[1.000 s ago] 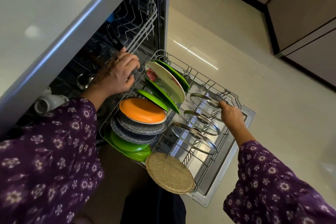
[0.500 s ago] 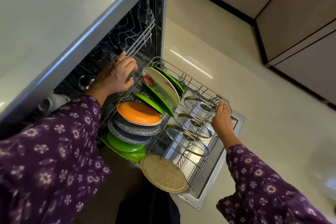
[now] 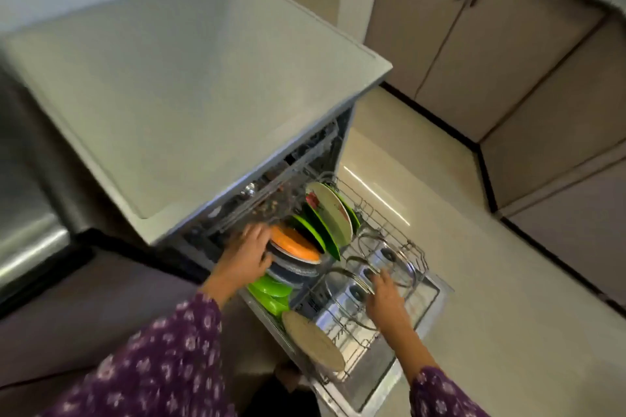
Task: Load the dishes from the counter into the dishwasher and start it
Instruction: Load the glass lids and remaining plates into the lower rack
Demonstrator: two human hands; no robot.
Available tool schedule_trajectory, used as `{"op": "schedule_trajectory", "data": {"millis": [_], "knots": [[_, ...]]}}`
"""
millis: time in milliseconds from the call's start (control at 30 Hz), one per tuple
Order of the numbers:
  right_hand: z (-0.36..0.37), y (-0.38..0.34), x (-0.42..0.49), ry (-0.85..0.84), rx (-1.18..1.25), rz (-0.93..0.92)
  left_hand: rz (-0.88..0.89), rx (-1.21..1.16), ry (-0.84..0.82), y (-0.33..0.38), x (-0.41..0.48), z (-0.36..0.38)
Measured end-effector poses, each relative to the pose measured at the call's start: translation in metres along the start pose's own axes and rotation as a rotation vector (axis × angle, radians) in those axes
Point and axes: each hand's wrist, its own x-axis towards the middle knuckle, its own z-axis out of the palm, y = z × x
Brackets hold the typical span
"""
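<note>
Pale glossy floor tiles (image 3: 474, 247) and beige cupboards (image 3: 508, 61) fill the right of the frame. The grey dishwasher (image 3: 203, 95) stands centre left with its door down and the wire lower rack (image 3: 418, 256) drawn out over it.

Nearest me, at bottom centre, a round woven straw mat (image 3: 313, 340) leans at the rack's near corner, and its edge seems to overhang the wires. Just beyond it my right hand (image 3: 386, 298) lies with fingers nearly straight, tips on the metal rim of one of the glass pan lids (image 3: 393, 262). It grips nothing that I can make out.

To the left, my left hand (image 3: 245, 256) is against the flat orange plate (image 3: 294, 244), which tops a leaning pile of speckled grey plates (image 3: 291, 272) and bright green plates (image 3: 271, 289). Blur hides whether thumb and fingers pinch the rim or only press it. Farther up stand upright green plates (image 3: 313, 230) and a white flowered plate (image 3: 330, 213), with the upper rack (image 3: 305, 162) dim inside the tub.

The loading looks nearly finished, so I judge this to be a last settling. I should seat each lid between the tines, steady the pile and tuck the mat inside the frame. Then I should push on the rack's wire, not the crockery, evenly with both hands so nothing tips.
</note>
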Motion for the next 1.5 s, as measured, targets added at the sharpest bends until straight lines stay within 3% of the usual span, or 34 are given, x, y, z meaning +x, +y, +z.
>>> {"op": "schedule_trajectory", "data": {"millis": [167,300,500,767,967,1233,1400,1500], "knots": [[-0.004,-0.091,-0.069,-0.160,0.034,-0.184,-0.204,-0.002,0.174,-0.001,-0.189,-0.050],[-0.011,-0.192,-0.120,-0.213,0.059,-0.456,-0.384,0.088,0.258,-0.010,-0.311,-0.104],[-0.021,-0.338,-0.183,-0.223,0.042,-0.842,-0.683,0.190,0.457,-0.027,-0.418,-0.202],[0.021,-0.499,-0.254,-0.277,-0.056,-1.128,-0.992,0.154,0.567,-0.068,-0.528,-0.273],[0.078,-0.608,-0.315,-0.318,-0.101,-1.252,-1.070,0.137,0.635,-0.125,-0.615,-0.297],[0.167,-0.738,-0.414,-0.475,-0.114,-1.368,-1.301,0.111,0.695,-0.184,-0.741,-0.318],[0.221,-0.809,-0.468,-0.624,0.026,-1.264,-1.392,0.095,0.684,-0.210,-0.797,-0.333],[0.260,-0.845,-0.492,-0.867,0.167,-0.996,-1.425,0.104,0.734,-0.224,-0.814,-0.339]]}}
